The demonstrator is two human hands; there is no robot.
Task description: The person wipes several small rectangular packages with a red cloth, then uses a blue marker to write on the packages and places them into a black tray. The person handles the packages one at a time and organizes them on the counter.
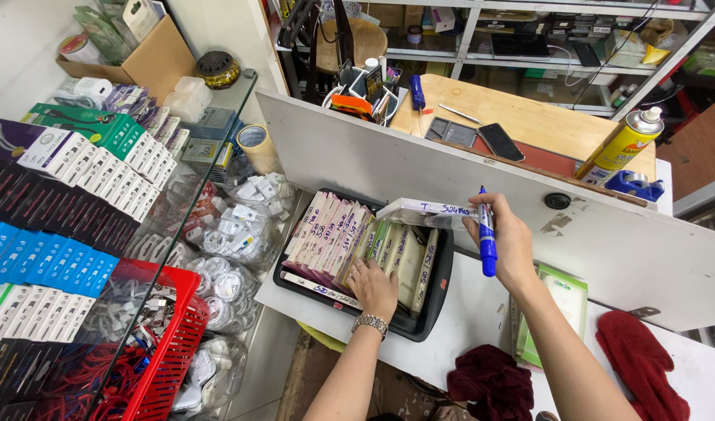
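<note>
From the head cam I've got both hands around the middle of the frame, over a black tray [439,292] stuffed with flat packets standing on edge. The left hand [371,287] is down in the tray, fingers spread loosely on the packets [334,234], not gripping any as far as I can see. The right hand [507,243] sits just right of centre, clamped on a blue marker [487,238] pointing up, and it's also pinching a small white box [420,212] held above the tray. There's a red basket [170,343] in the lower left and a yellow spray can [624,145] in the upper right.
</note>
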